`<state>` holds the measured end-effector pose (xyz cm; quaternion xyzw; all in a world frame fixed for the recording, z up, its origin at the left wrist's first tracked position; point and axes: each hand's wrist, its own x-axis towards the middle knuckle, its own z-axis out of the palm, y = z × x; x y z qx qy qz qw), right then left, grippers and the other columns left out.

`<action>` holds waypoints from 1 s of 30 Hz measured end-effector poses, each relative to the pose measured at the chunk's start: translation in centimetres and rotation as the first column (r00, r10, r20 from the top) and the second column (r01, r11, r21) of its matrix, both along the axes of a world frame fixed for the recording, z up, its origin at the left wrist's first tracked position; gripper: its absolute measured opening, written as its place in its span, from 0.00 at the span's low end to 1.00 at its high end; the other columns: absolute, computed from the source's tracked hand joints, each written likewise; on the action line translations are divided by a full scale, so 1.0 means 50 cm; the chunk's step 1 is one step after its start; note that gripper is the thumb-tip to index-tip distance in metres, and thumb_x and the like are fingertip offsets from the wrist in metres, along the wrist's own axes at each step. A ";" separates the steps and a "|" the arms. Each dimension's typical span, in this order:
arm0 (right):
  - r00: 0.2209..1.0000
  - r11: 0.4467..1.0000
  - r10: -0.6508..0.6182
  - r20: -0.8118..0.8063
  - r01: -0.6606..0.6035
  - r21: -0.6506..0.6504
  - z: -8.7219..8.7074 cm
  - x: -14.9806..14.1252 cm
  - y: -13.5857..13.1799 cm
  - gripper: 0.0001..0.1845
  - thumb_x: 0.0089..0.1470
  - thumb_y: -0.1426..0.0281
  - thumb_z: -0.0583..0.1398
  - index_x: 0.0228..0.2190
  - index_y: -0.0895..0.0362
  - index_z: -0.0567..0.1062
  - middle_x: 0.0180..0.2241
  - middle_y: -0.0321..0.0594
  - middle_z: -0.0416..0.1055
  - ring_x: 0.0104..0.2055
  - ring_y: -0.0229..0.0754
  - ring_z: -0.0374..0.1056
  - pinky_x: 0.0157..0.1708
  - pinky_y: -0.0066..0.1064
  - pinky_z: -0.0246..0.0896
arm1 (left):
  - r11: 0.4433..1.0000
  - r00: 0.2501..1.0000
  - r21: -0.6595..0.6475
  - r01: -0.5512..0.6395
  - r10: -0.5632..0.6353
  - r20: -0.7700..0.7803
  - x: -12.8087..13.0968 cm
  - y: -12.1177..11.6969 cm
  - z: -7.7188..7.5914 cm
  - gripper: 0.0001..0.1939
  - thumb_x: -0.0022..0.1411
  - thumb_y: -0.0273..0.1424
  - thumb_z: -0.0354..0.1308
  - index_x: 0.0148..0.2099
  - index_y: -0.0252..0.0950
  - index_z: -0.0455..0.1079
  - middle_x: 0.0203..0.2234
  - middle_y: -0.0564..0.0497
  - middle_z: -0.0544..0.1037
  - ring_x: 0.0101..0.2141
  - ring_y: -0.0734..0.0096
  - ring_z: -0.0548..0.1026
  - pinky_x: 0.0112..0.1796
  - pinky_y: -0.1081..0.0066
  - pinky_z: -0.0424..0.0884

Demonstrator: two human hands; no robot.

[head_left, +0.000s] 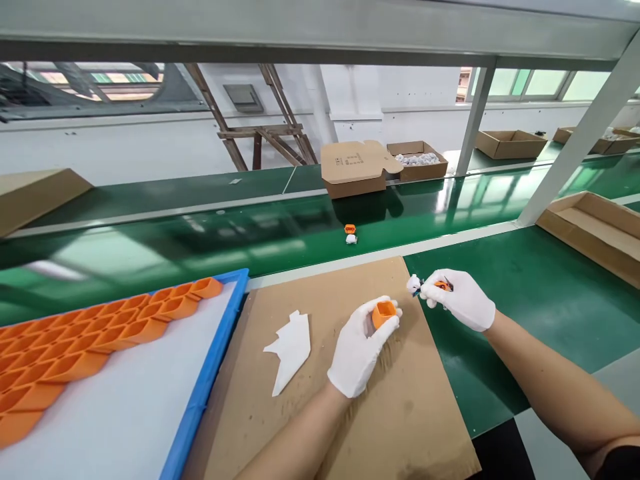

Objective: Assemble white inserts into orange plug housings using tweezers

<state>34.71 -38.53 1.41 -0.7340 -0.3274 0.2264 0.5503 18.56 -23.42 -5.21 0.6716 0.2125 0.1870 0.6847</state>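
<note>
Both my hands wear white gloves. My left hand (354,353), above the cardboard sheet (400,413), has its fingers wrapped round a small hollow orange plastic part (384,309) whose open side faces up. To the right, past the sheet's edge, my right hand (461,300) is closed on a small hand tool with orange-and-black handles (444,285); its exact kind is mostly hidden by the fingers. At the tool's tip is a small white wad (413,285). Left of my left hand, a jagged white paper-like piece (291,348) lies on the cardboard.
A blue-rimmed tray (200,393) with rows of orange parts (115,327) stands at left. On the green conveyor belt (280,233) lie an orange piece (350,229) and a white piece (351,239). Cardboard boxes (357,170) stand behind; another open box (595,230) is at right.
</note>
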 end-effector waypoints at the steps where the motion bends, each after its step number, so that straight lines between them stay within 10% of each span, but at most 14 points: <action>1: 1.000 1.000 0.023 -0.008 -0.023 0.008 -0.002 -0.008 0.003 0.14 0.49 0.58 0.62 0.25 0.57 0.73 0.23 0.37 0.72 0.27 0.39 0.65 0.30 0.31 0.58 | 0.998 0.998 -0.048 0.035 -0.033 0.047 0.002 -0.002 0.008 0.26 0.61 0.44 0.65 0.56 0.36 0.69 0.57 0.40 0.76 0.57 0.54 0.75 0.53 0.58 0.78; 7: 0.965 0.979 0.205 -0.160 -0.203 0.030 -0.026 -0.052 0.016 0.14 0.52 0.59 0.63 0.27 0.58 0.73 0.24 0.37 0.72 0.26 0.36 0.62 0.27 0.28 0.55 | 0.953 0.980 -0.250 0.172 -0.140 0.142 -0.010 -0.003 0.037 0.25 0.60 0.47 0.67 0.54 0.40 0.70 0.60 0.40 0.72 0.55 0.50 0.76 0.45 0.57 0.82; 12: 0.908 0.958 0.270 -0.319 -0.286 -0.003 -0.054 -0.065 0.024 0.20 0.55 0.53 0.63 0.28 0.57 0.70 0.27 0.39 0.74 0.24 0.34 0.58 0.21 0.25 0.50 | 0.931 0.993 -0.362 0.043 0.001 0.122 -0.014 0.001 0.032 0.30 0.52 0.42 0.75 0.53 0.38 0.69 0.49 0.42 0.80 0.43 0.59 0.81 0.43 0.56 0.81; 17: 0.966 0.979 0.115 0.233 -0.070 -0.194 -0.060 -0.081 0.030 0.15 0.57 0.58 0.64 0.42 0.53 0.79 0.43 0.42 0.78 0.43 0.46 0.74 0.40 0.36 0.73 | 0.929 0.986 -0.344 -0.134 0.160 0.048 -0.011 0.006 0.038 0.34 0.45 0.40 0.77 0.51 0.35 0.70 0.45 0.41 0.81 0.50 0.51 0.78 0.51 0.51 0.76; 20: 0.848 0.991 0.023 0.529 0.051 -0.124 -0.068 -0.093 0.025 0.29 0.60 0.64 0.63 0.62 0.49 0.70 0.59 0.40 0.72 0.54 0.47 0.74 0.47 0.35 0.75 | 0.944 0.980 -0.277 -0.179 0.196 0.032 -0.011 0.005 0.039 0.34 0.44 0.41 0.76 0.51 0.34 0.70 0.49 0.40 0.80 0.53 0.50 0.77 0.55 0.49 0.72; 27: 0.469 0.991 0.104 0.877 -0.128 -0.049 -0.090 -0.107 0.008 0.30 0.59 0.81 0.54 0.60 0.55 0.73 0.61 0.43 0.68 0.40 0.41 0.80 0.35 0.29 0.77 | 0.973 0.975 -0.076 -0.219 0.215 -0.057 -0.015 -0.015 0.024 0.32 0.43 0.43 0.74 0.50 0.37 0.74 0.51 0.42 0.79 0.53 0.51 0.76 0.57 0.49 0.72; 30: 0.607 0.980 0.163 0.778 -0.191 -0.056 -0.084 -0.105 0.010 0.31 0.60 0.79 0.56 0.62 0.52 0.71 0.60 0.40 0.69 0.40 0.40 0.80 0.36 0.29 0.78 | 0.977 0.976 -0.007 -0.213 0.213 -0.044 -0.017 -0.012 0.022 0.31 0.44 0.44 0.73 0.49 0.37 0.75 0.51 0.42 0.79 0.53 0.52 0.77 0.57 0.49 0.71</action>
